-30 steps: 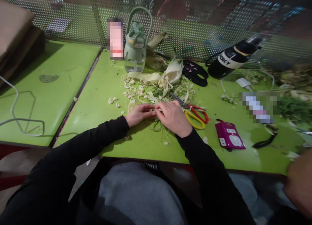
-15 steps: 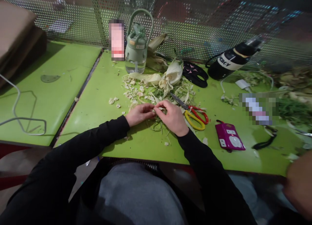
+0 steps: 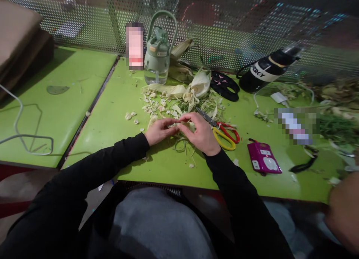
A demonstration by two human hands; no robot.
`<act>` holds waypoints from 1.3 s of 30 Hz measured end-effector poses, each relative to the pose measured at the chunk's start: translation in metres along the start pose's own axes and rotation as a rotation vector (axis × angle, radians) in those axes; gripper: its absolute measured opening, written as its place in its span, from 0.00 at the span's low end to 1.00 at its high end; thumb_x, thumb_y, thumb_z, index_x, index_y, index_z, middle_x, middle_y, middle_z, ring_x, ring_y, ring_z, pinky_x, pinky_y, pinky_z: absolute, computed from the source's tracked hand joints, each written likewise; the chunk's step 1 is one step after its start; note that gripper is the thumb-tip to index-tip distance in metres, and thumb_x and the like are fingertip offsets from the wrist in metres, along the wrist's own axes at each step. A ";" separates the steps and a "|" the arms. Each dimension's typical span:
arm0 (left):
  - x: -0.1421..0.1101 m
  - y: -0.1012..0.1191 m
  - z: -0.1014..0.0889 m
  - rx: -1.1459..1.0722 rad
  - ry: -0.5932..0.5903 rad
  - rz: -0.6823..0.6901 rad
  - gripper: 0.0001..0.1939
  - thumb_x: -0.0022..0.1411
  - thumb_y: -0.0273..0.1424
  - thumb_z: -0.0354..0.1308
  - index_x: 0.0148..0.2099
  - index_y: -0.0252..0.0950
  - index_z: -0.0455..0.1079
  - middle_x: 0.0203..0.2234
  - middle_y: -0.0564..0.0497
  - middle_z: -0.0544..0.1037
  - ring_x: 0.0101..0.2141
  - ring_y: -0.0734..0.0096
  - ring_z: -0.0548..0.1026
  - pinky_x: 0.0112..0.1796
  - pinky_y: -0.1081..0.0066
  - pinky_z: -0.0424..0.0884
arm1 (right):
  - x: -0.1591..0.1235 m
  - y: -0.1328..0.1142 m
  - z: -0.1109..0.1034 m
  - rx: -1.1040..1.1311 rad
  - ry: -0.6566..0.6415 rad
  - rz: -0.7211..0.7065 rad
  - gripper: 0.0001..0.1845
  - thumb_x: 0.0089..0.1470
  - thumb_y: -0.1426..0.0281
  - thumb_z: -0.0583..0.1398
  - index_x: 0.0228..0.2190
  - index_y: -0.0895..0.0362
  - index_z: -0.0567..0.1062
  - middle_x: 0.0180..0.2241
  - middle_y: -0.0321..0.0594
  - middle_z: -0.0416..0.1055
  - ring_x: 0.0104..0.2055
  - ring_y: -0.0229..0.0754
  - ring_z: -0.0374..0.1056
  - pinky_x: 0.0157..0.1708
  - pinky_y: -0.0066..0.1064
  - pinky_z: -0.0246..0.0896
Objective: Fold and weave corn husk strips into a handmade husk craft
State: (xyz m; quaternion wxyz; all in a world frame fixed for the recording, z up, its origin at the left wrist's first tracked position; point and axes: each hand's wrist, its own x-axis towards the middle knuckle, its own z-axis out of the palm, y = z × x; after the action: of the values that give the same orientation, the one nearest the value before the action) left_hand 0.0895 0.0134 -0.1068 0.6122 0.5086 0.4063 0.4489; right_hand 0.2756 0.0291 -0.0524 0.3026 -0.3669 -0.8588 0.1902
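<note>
On the green counter (image 3: 95, 135), from left to right, we identify the brown stack (image 3: 19, 31) at the far left and the pale cable (image 3: 19, 119) near it. The green bottle (image 3: 156, 61) stands upright at the far side. Nearer, the husk scraps (image 3: 157, 106) lie spread at the center, beyond our hands. Our left hand (image 3: 157, 132) meets our right hand (image 3: 201, 135) at the fingertips, over the near edge of the scraps. We cannot tell whether either grip is closed on a piece; the fingertips hide it. Whole husks (image 3: 201, 82) lie beyond. Just right of our right hand, we locate the scissors (image 3: 206, 117), red and yellow handles toward the near right. Farther right are the tilted black bottle (image 3: 259, 74), the purple socket unit (image 3: 264, 157) and green shreds (image 3: 340, 126).
</note>
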 end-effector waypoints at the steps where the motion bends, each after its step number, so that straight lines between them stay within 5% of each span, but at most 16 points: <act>1: 0.000 0.001 0.000 -0.067 0.020 -0.013 0.17 0.59 0.35 0.68 0.47 0.31 0.75 0.34 0.50 0.80 0.30 0.77 0.74 0.38 0.71 0.73 | -0.001 0.000 0.001 -0.048 0.030 -0.039 0.07 0.62 0.64 0.60 0.35 0.55 0.73 0.38 0.44 0.76 0.41 0.47 0.70 0.42 0.40 0.65; 5: 0.000 0.000 0.003 -0.264 0.110 -0.027 0.17 0.60 0.38 0.68 0.47 0.33 0.73 0.33 0.51 0.78 0.32 0.76 0.74 0.40 0.71 0.72 | -0.005 -0.004 0.011 -0.162 -0.055 -0.078 0.14 0.65 0.60 0.58 0.32 0.55 0.76 0.33 0.44 0.77 0.35 0.45 0.69 0.38 0.38 0.63; 13: -0.004 -0.003 0.012 -0.189 0.122 -0.008 0.19 0.67 0.38 0.57 0.57 0.36 0.73 0.52 0.46 0.78 0.57 0.64 0.72 0.58 0.68 0.65 | -0.007 -0.009 0.026 0.108 -0.090 0.336 0.19 0.63 0.55 0.57 0.29 0.56 0.74 0.23 0.39 0.74 0.24 0.41 0.67 0.28 0.33 0.58; 17: -0.005 0.001 0.008 -0.065 0.084 0.037 0.20 0.68 0.36 0.57 0.58 0.35 0.73 0.56 0.45 0.76 0.59 0.63 0.71 0.60 0.67 0.63 | -0.005 -0.008 0.024 0.354 -0.086 0.454 0.14 0.59 0.58 0.59 0.28 0.55 0.73 0.23 0.37 0.73 0.25 0.41 0.69 0.29 0.32 0.62; 25: 0.000 -0.005 0.007 -0.208 0.087 -0.008 0.24 0.56 0.36 0.71 0.52 0.32 0.75 0.37 0.49 0.81 0.36 0.71 0.77 0.45 0.68 0.73 | -0.008 -0.016 0.024 -0.060 -0.169 0.248 0.12 0.52 0.72 0.60 0.19 0.54 0.67 0.18 0.34 0.68 0.20 0.36 0.59 0.25 0.31 0.49; 33: 0.001 0.006 0.005 -0.286 0.178 0.001 0.21 0.56 0.35 0.71 0.50 0.32 0.78 0.34 0.51 0.81 0.31 0.79 0.74 0.38 0.75 0.72 | -0.017 -0.029 0.032 0.004 -0.466 0.024 0.11 0.58 0.71 0.60 0.24 0.56 0.76 0.21 0.33 0.71 0.22 0.34 0.60 0.26 0.29 0.46; 39: 0.001 0.010 0.005 -0.365 0.172 -0.062 0.18 0.59 0.32 0.70 0.51 0.32 0.77 0.36 0.51 0.82 0.36 0.77 0.78 0.42 0.73 0.74 | -0.017 -0.028 0.029 0.124 -0.554 -0.142 0.12 0.61 0.71 0.58 0.26 0.56 0.77 0.24 0.35 0.75 0.25 0.35 0.64 0.28 0.29 0.51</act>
State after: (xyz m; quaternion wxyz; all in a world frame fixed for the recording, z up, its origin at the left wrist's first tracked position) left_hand 0.0928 0.0137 -0.0964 0.6707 0.3360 0.3844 0.5380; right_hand 0.2516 -0.0050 -0.0652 0.0910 -0.2210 -0.9190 0.3135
